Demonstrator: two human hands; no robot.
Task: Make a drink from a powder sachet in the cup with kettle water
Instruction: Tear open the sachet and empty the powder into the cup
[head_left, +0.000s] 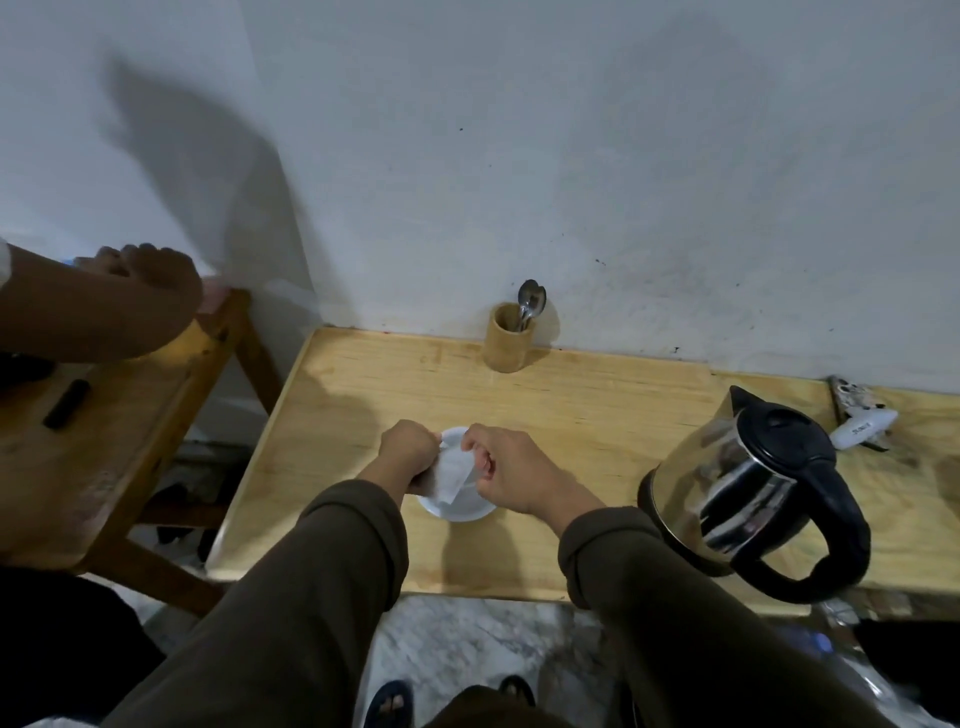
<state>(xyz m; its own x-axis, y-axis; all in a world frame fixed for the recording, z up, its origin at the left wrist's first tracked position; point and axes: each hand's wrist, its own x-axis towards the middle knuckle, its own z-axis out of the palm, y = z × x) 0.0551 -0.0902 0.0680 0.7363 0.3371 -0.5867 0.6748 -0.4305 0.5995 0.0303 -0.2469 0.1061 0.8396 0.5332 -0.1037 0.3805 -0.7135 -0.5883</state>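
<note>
A white cup (457, 506) stands on the wooden table (571, 415), mostly hidden under my hands. Above it I hold a white powder sachet (451, 475). My left hand (408, 452) grips its lower left side, and my right hand (511, 475) pinches its upper right corner. The sachet is tilted over the cup's mouth; whether it is torn open I cannot tell. A steel kettle (748, 488) with a black lid and handle stands on the table to the right.
A bamboo holder (506, 338) with spoons (530, 304) stands at the wall. A white plug (862, 428) lies behind the kettle. On the left is a wooden stool (104, 431), with another person's arm (93, 306) above it. The table's front edge runs just below the cup.
</note>
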